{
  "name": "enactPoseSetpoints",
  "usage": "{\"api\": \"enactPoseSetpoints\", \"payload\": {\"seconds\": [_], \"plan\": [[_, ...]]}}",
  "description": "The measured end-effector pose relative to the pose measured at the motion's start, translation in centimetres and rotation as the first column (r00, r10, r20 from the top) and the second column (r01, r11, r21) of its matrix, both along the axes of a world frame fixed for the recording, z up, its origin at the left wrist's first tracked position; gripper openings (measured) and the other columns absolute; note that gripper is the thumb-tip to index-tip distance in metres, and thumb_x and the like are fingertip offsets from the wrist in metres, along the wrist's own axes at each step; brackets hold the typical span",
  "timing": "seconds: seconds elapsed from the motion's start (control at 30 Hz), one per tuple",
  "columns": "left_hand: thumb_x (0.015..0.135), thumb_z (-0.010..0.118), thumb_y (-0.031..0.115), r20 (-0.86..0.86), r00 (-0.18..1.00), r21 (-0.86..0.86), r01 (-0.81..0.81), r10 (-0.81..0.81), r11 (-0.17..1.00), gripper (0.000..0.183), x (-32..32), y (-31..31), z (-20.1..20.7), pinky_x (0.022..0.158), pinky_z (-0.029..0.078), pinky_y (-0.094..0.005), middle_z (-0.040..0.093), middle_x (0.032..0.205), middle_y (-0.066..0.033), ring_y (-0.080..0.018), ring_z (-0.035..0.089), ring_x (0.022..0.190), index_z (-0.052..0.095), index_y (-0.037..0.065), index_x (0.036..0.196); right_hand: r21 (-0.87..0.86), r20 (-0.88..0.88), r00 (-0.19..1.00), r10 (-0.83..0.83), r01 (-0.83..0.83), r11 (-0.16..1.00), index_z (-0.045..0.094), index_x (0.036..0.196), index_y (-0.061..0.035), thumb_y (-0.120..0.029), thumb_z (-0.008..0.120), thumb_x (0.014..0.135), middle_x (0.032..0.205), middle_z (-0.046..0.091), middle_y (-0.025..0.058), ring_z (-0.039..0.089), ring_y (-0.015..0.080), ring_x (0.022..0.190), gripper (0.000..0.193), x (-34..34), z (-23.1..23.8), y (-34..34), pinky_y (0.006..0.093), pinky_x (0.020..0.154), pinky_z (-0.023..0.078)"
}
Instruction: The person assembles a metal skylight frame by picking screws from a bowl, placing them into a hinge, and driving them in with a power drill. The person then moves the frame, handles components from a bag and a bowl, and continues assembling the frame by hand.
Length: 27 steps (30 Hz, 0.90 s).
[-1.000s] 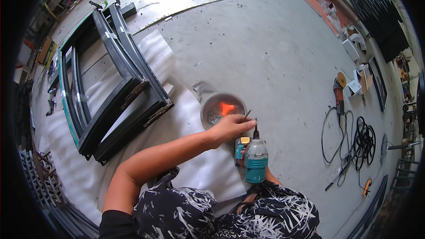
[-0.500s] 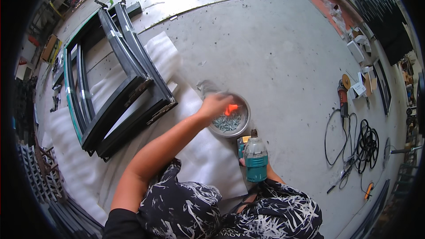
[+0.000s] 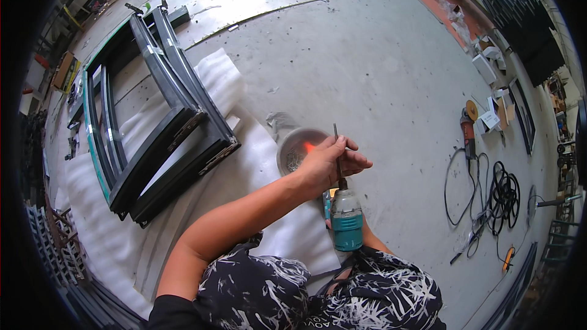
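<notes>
A long thin dark driver bit [image 3: 335, 129] stands upright from the nose of a teal cordless driver [image 3: 348, 231]. My left hand [image 3: 327, 162] is closed on the bit, thumb and index finger pinching it, other fingers reaching to the right. The driver is in my right hand [image 3: 329, 223], mostly hidden behind the tool body. Beyond my left hand sits a round metal bowl [image 3: 280, 156], partly covered by it. Inside are small silvery screws [image 3: 294, 160] and a bright orange piece [image 3: 309, 146], whose kind I cannot make out.
Dark metal frames [image 3: 165, 85] lie at the left on white foam sheeting [image 3: 269, 201]. A crumpled grey wrapper [image 3: 280, 121] touches the bowl's far side. At the right are an angle grinder [image 3: 468, 134], a coiled black cable [image 3: 506, 198] and an orange-handled knife [image 3: 508, 259].
My left hand has moved out of the bowl to the right, onto the driver's nose. A bit now shows there. The orange piece stays in the bowl.
</notes>
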<state>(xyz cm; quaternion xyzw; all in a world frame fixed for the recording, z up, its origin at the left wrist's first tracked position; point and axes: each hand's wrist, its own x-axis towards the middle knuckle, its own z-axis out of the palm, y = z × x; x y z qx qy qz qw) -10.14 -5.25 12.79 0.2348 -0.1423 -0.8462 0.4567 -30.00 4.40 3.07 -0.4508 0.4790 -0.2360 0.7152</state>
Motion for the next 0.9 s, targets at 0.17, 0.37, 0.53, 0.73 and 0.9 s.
{"api": "enactPoseSetpoints", "payload": {"seconds": [0.17, 0.37, 0.53, 0.73, 0.9], "plan": [[0.104, 0.032, 0.028, 0.058, 0.998, 0.008, -0.003, 0.003, 1.0, 0.027, -0.4, 0.3, 0.2, 0.093, 0.049, -0.0395, 0.064, 0.093, -0.0131, -0.0314, 0.063, 0.103, 0.044, 0.004, 0.102, 0.039, 0.032, 0.999, 0.039, -0.04, 0.998, 0.058, 0.095, -0.0063, -0.013, 0.057, 0.091, 0.083, 0.06, 0.0, 0.054, 0.0079, 0.076, 0.008, -0.2, -0.3, 0.0, 0.0255, 0.067, 0.048], [0.104, 0.032, 0.028, 0.059, 0.997, 0.054, -0.052, 0.048, 0.997, 0.027, -0.1, 0.9, -0.5, 0.094, 0.048, -0.0397, 0.063, 0.093, -0.0131, -0.0323, 0.063, 0.103, 0.044, 0.004, 0.1, -0.168, -0.199, 0.966, 0.167, -0.202, 0.965, 0.055, 0.103, -0.0069, -0.013, 0.054, 0.092, 0.091, 0.059, -0.0007, 0.054, 0.0088, 0.081, 0.013, 0.0, 0.6, -0.1, 0.0267, 0.071, 0.048], [0.104, 0.032, 0.03, 0.056, 0.996, 0.049, -0.069, 0.067, 0.996, 0.028, -0.1, 1.1, -0.7, 0.094, 0.048, -0.0403, 0.066, 0.098, -0.0132, -0.0316, 0.062, 0.106, 0.047, 0.007, 0.101, -0.138, -0.136, 0.981, 0.139, -0.158, 0.978, 0.056, 0.107, -0.0065, -0.012, 0.057, 0.09, 0.095, 0.061, 0.0026, 0.055, 0.0111, 0.087, 0.018, -0.4, -0.5, 0.0, 0.0277, 0.077, 0.048], [0.104, 0.032, 0.031, -0.01, 1.0, -0.031, 0.004, -0.004, 1.0, 0.028, 0.3, 1.4, -0.6, 0.098, 0.046, -0.0409, 0.065, 0.106, -0.0158, -0.0327, 0.059, 0.113, 0.046, 0.008, 0.102, -0.15, -0.163, 0.967, 0.197, -0.221, 0.964, 0.055, 0.11, -0.0054, -0.013, 0.059, 0.089, 0.098, 0.062, 0.004, 0.055, 0.0116, 0.088, 0.023, -0.3, 0.2, -0.5, 0.028, 0.078, 0.048], [0.104, 0.031, 0.033, -0.082, 0.994, 0.034, -0.074, 0.077, 0.997, 0.027, -0.4, 2.3, -0.8, 0.102, 0.042, -0.0397, 0.063, 0.113, -0.0191, -0.0323, 0.054, 0.12, 0.044, 0.009, 0.105, -0.163, -0.232, 0.948, 0.216, -0.257, 0.953, 0.057, 0.107, -0.0044, -0.014, 0.06, 0.088, 0.093, 0.063, 0.0044, 0.055, 0.0118, 0.085, 0.021, -0.3, 1.3, -1.1, 0.0298, 0.077, 0.049]]}}
